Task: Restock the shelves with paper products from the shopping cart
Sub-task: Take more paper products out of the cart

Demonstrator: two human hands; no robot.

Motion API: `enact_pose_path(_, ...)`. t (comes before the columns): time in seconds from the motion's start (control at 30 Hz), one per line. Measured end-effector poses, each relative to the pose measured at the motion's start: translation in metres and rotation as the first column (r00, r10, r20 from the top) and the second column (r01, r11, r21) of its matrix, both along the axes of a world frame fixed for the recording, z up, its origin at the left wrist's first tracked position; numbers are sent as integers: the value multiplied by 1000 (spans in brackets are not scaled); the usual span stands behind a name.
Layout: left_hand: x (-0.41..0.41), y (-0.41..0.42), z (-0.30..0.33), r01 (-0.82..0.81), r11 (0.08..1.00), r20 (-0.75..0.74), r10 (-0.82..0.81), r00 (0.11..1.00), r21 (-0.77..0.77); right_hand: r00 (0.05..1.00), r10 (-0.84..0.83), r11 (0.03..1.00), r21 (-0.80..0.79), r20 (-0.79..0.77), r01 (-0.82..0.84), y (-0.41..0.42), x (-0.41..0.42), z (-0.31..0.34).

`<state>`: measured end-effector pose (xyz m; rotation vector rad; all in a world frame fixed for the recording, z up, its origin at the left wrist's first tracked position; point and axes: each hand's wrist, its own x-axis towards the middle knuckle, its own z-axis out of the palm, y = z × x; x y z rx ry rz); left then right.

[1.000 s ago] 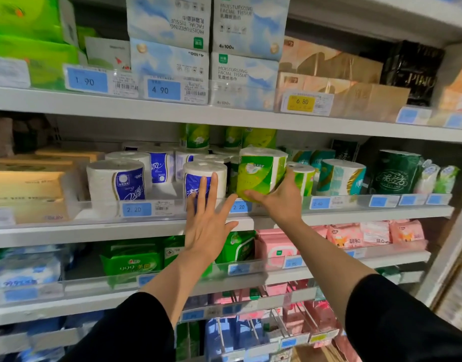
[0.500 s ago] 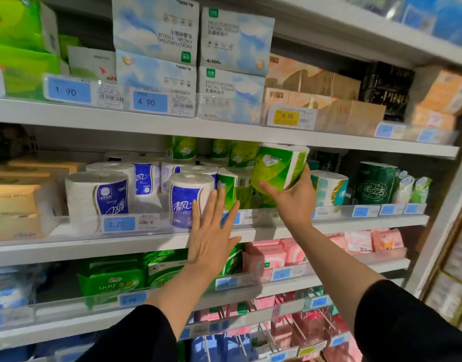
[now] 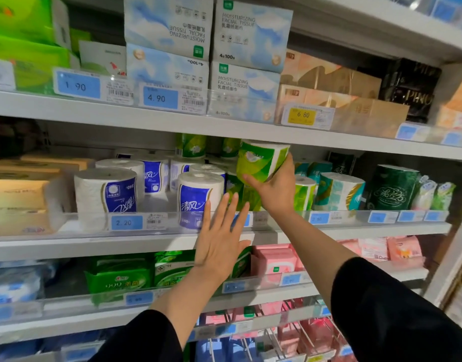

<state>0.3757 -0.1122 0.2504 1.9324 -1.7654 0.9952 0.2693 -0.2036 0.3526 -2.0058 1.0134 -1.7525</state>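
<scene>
Right hand [image 3: 275, 189] grips a tilted green roll [image 3: 261, 160] above the shelf's [image 3: 68, 245] front edge, apparently to stack it, while the flat left hand [image 3: 219, 246] steadies the guard rail [image 3: 355, 218].

Green-and-white wrapped roll [image 3: 261, 160], blue-and-white rolls [image 3: 198, 202], pink packs [image 3: 274, 262], sky-blue cloud-patterned tissue packs [image 3: 169, 22]

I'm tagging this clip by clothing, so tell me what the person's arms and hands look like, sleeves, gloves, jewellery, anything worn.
Both arms wear black sleeves pushed up to about mid forearm, the left sleeve and the right sleeve alike, plain with no visible print. Below them the forearms are bare. The left hand and the right hand are bare too: no gloves, and no rings, watch or bracelet can be seen.
</scene>
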Motion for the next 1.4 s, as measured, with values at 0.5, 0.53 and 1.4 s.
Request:
enact_pose_path(0.5,0,-2,-2,-44,999,64,44,997,-1,995,27,996,83,101,-35,-5,14,-15)
enact_pose_path(0.53,-1,-2,-2,-44,999,61,44,997,-7,996,15,998,61,83,-20,-4,13,-14)
enact_pose_path(1.4,1,-1,-3,50,989,-61,-59,996,-139,939,-236,955,119,-252,272,36,-16,-41)
